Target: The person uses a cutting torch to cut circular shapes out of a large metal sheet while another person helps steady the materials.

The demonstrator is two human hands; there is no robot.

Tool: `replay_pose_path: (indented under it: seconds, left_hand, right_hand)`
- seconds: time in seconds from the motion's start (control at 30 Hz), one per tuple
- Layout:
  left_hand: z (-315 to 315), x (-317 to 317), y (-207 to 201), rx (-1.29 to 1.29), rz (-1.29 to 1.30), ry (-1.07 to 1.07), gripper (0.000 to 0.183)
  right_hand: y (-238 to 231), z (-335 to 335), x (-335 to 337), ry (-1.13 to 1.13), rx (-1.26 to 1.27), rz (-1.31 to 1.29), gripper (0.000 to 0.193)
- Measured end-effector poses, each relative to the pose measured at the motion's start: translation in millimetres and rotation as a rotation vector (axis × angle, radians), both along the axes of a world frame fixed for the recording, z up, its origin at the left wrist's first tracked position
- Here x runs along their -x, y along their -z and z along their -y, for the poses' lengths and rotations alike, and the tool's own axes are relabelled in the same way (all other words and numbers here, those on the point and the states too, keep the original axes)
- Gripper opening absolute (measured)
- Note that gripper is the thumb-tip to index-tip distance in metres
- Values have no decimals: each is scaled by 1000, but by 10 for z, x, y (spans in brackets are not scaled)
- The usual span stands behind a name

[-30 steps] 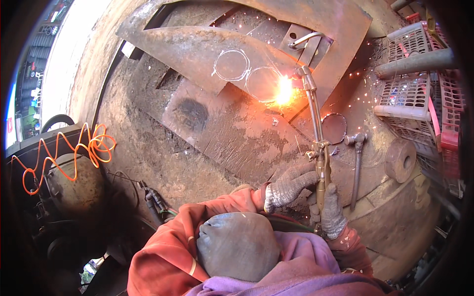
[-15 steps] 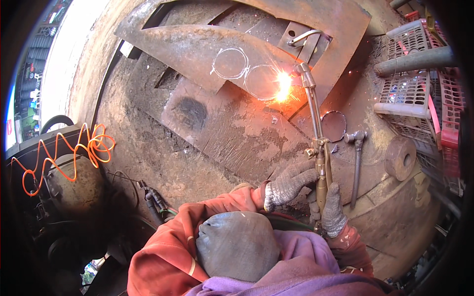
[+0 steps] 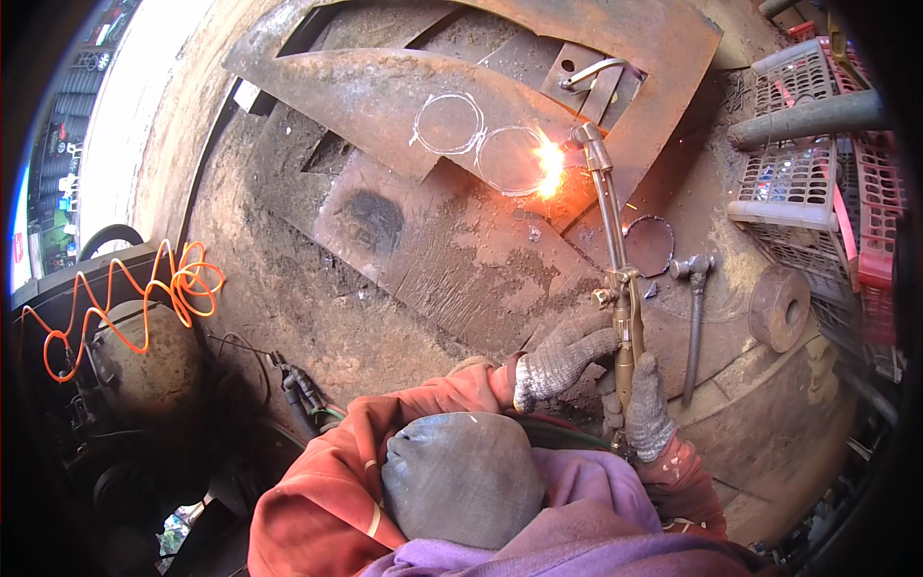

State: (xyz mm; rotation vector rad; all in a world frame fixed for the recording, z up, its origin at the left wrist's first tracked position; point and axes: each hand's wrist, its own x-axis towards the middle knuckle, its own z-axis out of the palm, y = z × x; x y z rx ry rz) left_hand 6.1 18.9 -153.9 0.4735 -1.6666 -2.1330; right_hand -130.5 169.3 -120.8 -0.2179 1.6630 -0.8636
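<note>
My right hand [image 3: 650,415], in a grey knit glove, is wrapped round the handle of a brass cutting torch [image 3: 624,332]. My left hand [image 3: 569,360], gloved alike, is bent against the torch's body just ahead of it; its fingertips are partly hidden. From the torch's angled head comes a bright flame [image 3: 550,168] with sparks. It burns on the right part of a chalk circle drawn on a rusty steel plate [image 3: 385,87]. A second chalk circle [image 3: 448,123] lies to its left on the same plate.
A round steel disc [image 3: 650,245] and a hammer [image 3: 696,327] lie right of the torch. Beyond are a thick ring [image 3: 780,309] and plastic crates [image 3: 788,188]. Orange coiled hose [image 3: 144,288] hangs at left, near another tool [image 3: 300,389] on the ground.
The glare and sparks at the torch tip are smaller, so the chalk circle shows more clearly. The torch and both hands have hardly moved.
</note>
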Motion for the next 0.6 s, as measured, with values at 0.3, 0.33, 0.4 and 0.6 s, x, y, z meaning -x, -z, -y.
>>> replay_pose_path:
  seconds: [0.3, 0.33, 0.4, 0.6]
  left_hand:
    - [29, 30, -70, -327, 45, 54, 36]
    - [42, 42, -120, -293, 37, 37, 36]
    - [57, 50, -167, -280, 40, 25, 36]
    - [-14, 3, -19, -222, 55, 46, 37]
  right_hand:
    - [-215, 85, 23, 81, -35, 187, 63]
    - [-212, 80, 28, 79, -42, 193, 63]
    - [-209, 71, 38, 65, -52, 189, 62]
    - [-249, 117, 13, 58, -51, 189, 62]
